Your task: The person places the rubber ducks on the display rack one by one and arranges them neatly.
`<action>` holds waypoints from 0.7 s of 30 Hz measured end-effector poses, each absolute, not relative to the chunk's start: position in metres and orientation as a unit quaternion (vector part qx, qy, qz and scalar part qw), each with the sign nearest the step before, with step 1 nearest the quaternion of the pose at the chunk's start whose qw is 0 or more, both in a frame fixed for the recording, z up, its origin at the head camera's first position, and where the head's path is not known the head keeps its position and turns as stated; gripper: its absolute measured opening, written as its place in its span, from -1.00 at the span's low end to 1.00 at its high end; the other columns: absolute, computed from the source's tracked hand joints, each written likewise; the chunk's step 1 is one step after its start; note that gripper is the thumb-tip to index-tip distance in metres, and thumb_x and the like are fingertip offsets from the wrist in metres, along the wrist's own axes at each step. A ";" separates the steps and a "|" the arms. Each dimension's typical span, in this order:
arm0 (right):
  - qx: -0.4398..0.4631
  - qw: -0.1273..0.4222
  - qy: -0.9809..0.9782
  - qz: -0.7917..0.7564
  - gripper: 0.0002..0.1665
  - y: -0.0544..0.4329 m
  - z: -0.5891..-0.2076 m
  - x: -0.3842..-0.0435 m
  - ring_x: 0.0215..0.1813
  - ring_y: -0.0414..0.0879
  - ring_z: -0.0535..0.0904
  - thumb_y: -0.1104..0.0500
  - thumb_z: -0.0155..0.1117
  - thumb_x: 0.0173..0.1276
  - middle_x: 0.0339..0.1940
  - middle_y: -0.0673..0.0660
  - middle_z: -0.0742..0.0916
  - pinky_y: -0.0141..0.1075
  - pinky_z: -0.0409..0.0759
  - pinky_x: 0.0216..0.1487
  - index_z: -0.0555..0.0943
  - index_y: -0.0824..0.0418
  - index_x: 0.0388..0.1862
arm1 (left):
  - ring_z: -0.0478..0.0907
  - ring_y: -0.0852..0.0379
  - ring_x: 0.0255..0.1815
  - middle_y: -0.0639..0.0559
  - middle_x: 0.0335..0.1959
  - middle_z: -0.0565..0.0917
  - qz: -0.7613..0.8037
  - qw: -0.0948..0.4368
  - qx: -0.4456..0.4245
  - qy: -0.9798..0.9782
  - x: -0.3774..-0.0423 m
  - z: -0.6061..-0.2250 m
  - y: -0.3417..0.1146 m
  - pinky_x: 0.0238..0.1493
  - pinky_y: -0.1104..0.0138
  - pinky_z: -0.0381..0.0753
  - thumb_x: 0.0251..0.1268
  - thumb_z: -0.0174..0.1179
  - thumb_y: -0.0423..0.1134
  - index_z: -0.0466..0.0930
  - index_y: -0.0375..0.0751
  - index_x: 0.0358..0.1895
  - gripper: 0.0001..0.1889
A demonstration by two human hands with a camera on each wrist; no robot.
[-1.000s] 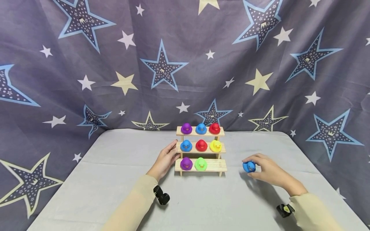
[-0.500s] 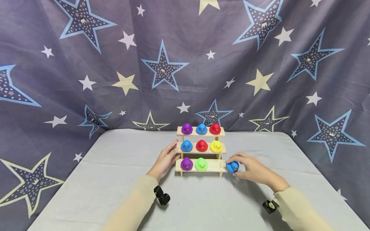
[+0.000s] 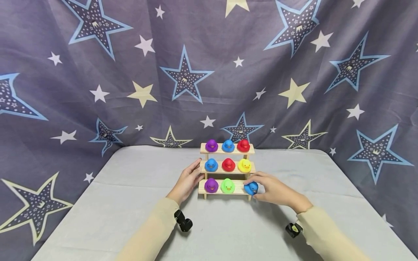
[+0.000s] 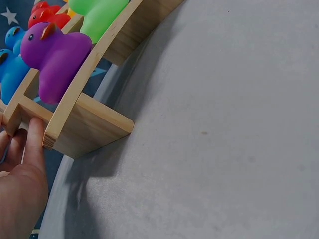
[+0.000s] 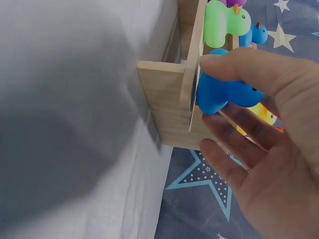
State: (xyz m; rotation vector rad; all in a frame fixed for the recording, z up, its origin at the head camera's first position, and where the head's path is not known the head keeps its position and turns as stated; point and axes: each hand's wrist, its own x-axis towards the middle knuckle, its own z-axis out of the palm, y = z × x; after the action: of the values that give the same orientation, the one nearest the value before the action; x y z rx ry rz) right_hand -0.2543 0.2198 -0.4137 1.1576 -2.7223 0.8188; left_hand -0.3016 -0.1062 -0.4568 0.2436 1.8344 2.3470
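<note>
A three-tier wooden stand point(image 3: 237, 185) carries rubber ducks. My left hand point(image 3: 187, 183) holds the stand's left side at the middle shelf. In the left wrist view, its fingers point(image 4: 35, 142) lie by the wood near the purple duck point(image 4: 56, 59). My right hand point(image 3: 275, 190) pinches a blue rubber duck point(image 3: 250, 188) between thumb and fingers at the right end of the bottom shelf. The right wrist view shows the duck's base close to the shelf board; contact is unclear. Beside it are a green duck point(image 3: 228, 186) and a purple duck point(image 3: 211, 185).
Blue point(image 3: 211, 165), red point(image 3: 228, 165) and yellow point(image 3: 244, 165) ducks occupy the middle shelf. On the top shelf are purple point(image 3: 211, 145), blue point(image 3: 228, 146) and red point(image 3: 243, 145) ducks. A grey-covered table point(image 3: 140, 181) meets a star-patterned curtain point(image 3: 209, 72) behind.
My right hand has carried the blue duck leftward, from right of the stand to the bottom shelf's right end. The left hand has stayed at the stand's left side.
</note>
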 end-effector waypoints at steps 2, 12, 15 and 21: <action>0.378 0.036 -0.886 0.266 -0.43 0.218 -0.414 -0.255 0.26 0.15 0.53 0.38 0.50 0.10 0.21 0.22 0.63 0.12 0.55 0.30 0.65 0.16 0.15 | 0.10 -0.20 0.54 -0.30 0.59 0.01 0.782 0.077 0.082 0.612 -0.302 -0.457 -0.106 0.43 0.23 0.38 0.62 -0.15 -0.40 -0.02 -0.33 0.59 -0.43; 0.378 0.028 -0.887 0.266 -0.44 0.214 -0.413 -0.257 0.20 0.07 0.56 0.38 0.52 0.11 0.16 0.13 0.63 0.05 0.60 0.26 0.65 0.17 0.14 | 0.10 -0.18 0.54 -0.29 0.59 0.01 0.781 0.077 0.079 0.615 -0.303 -0.457 -0.106 0.43 0.24 0.37 0.61 -0.15 -0.40 -0.02 -0.30 0.59 -0.42; 0.376 0.024 -0.889 0.262 -0.43 0.212 -0.413 -0.258 0.19 0.05 0.55 0.39 0.51 0.12 0.16 0.09 0.63 0.03 0.60 0.26 0.65 0.15 0.15 | 0.10 -0.18 0.54 -0.28 0.59 0.02 0.782 0.078 0.077 0.614 -0.303 -0.456 -0.106 0.43 0.24 0.38 0.61 -0.15 -0.40 -0.02 -0.30 0.59 -0.42; 0.371 0.017 -0.891 0.262 -0.43 0.210 -0.413 -0.259 0.19 0.04 0.55 0.39 0.50 0.14 0.15 0.09 0.64 0.02 0.59 0.26 0.63 0.17 0.16 | 0.10 -0.17 0.54 -0.28 0.59 0.02 0.783 0.077 0.074 0.613 -0.302 -0.456 -0.105 0.42 0.25 0.38 0.61 -0.15 -0.41 -0.01 -0.30 0.59 -0.43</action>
State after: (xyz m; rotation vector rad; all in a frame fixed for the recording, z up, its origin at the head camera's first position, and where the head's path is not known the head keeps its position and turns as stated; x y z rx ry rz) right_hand -0.2595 0.2101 -0.4133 1.1521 -2.7689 0.8155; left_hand -0.3021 -0.1053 -0.4558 0.2206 1.8373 2.3446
